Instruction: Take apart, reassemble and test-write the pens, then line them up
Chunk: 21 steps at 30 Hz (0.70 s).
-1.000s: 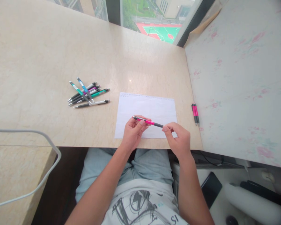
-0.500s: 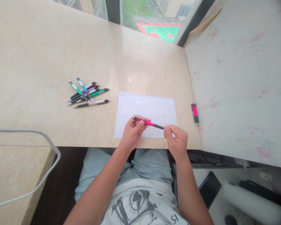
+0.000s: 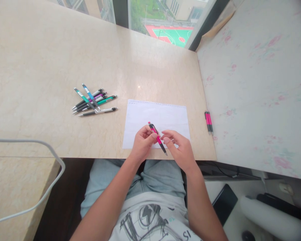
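Between the thumb and fingers of my left hand (image 3: 143, 142) is a pink and black pen (image 3: 159, 139). Its clicker end points up and left, and its tip slants down to the right. My right hand (image 3: 178, 145) is just right of the pen, fingers apart and curved towards it; whether a fingertip touches the barrel I cannot tell. Both hands are over the lower part of a white sheet of paper (image 3: 155, 113), which has faint writing along its top edge.
Several pens (image 3: 95, 100) in green, blue, purple and white lie in a crossed pile left of the paper. Pink pens (image 3: 208, 123) lie together by the wall (image 3: 253, 93) at right. A grey cable (image 3: 50, 147) loops at the lower left. A window stands behind the table (image 3: 52, 60).
The right hand has let go of the pen's black front end and opened its fingers. In my left hand the pen has turned steeper, tip lower.
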Each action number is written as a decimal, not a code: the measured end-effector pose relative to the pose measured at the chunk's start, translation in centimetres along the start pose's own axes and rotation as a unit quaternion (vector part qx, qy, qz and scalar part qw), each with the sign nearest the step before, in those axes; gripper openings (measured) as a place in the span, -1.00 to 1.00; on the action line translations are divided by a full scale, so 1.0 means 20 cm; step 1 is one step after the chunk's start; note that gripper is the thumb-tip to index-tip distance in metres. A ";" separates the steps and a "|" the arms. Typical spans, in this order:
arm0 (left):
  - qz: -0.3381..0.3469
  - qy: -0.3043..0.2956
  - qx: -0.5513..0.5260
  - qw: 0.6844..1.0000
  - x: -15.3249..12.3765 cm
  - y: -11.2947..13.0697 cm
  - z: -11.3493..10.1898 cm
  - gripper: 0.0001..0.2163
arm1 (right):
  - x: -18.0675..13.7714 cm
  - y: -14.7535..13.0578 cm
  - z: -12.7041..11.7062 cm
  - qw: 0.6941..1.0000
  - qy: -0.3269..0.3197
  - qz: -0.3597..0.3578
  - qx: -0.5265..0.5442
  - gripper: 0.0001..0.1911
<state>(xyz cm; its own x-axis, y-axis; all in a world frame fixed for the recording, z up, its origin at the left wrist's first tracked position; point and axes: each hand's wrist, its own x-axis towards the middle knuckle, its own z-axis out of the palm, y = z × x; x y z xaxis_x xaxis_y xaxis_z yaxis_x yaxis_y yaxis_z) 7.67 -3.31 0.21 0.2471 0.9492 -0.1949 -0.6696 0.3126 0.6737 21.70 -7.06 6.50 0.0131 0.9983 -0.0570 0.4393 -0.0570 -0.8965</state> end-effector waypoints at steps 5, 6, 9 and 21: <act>-0.020 -0.030 0.036 0.999 -0.01 0.00 -0.01 -0.66 | 0.06 -0.04 0.08 0.997 0.030 -0.073 0.012 -0.74; -0.022 -0.031 0.043 0.998 -0.01 0.00 -0.01 -0.66 | 0.07 -0.04 0.09 0.996 0.029 -0.078 0.020 -0.76; -0.023 -0.023 0.047 0.998 -0.01 -0.01 -0.01 -0.64 | 0.11 -0.05 0.11 0.997 0.019 -0.068 0.043 -0.77; 0.011 -0.059 0.012 0.998 0.00 0.00 0.00 -0.60 | 0.10 -0.09 0.07 0.952 0.146 0.003 0.270 -0.79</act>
<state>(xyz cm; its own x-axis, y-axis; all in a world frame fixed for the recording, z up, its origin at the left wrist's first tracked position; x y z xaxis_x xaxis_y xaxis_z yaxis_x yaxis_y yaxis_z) 7.65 -3.39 0.28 0.3143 0.9446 -0.0947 -0.6597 0.2891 0.6937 19.56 -5.02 7.41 0.2979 0.9545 -0.0096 -0.0862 0.0169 -0.9961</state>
